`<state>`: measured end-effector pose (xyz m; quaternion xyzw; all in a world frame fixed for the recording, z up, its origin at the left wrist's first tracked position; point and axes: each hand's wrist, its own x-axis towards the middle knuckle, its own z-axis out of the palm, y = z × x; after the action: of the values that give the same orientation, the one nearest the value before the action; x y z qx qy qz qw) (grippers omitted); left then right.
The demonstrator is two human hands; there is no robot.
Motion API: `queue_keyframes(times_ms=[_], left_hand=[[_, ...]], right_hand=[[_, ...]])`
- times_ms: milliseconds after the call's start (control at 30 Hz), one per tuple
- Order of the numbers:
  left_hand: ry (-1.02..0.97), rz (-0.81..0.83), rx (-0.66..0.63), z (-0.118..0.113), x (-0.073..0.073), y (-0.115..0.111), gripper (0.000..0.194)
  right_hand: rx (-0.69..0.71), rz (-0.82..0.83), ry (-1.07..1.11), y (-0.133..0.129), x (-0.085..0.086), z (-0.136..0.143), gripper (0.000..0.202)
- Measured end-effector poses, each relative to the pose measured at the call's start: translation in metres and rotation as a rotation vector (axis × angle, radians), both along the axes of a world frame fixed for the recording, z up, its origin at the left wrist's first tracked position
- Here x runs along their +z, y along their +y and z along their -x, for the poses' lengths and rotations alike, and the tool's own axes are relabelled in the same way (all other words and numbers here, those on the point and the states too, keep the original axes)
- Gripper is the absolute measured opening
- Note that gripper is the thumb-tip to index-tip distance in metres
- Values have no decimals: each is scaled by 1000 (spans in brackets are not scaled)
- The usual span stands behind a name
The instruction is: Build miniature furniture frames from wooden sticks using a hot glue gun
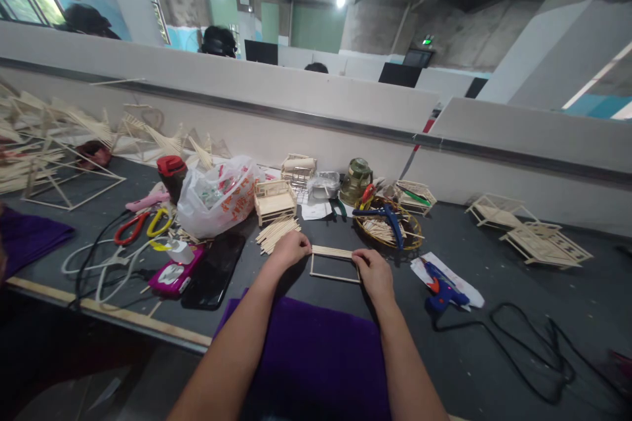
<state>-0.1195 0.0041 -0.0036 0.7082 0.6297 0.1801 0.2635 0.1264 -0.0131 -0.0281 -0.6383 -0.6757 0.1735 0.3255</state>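
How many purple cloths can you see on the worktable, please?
2. The near cloth is at the front edge, closer to the person than the stick frame; the left cloth lies at the picture's left edge. Others could be hidden.

Dark table (469,302) | purple cloth (320,355); black phone (214,273); wicker basket (380,240); loose sticks (278,233)

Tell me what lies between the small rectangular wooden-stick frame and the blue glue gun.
Head view: the right hand on the frame, then bare dark tabletop, then the white paper under the glue gun.
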Motion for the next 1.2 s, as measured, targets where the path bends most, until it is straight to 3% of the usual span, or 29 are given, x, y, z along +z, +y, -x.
queue_keyframes(times_ms=[567, 1200], left_hand=[[110, -40, -3, -7, 7, -5, 20], [110, -43, 17, -9, 4, -3, 22]], right_hand=[[-178, 79, -214, -5, 2, 1, 21], [-160, 151, -185, -5, 6, -4, 27]])
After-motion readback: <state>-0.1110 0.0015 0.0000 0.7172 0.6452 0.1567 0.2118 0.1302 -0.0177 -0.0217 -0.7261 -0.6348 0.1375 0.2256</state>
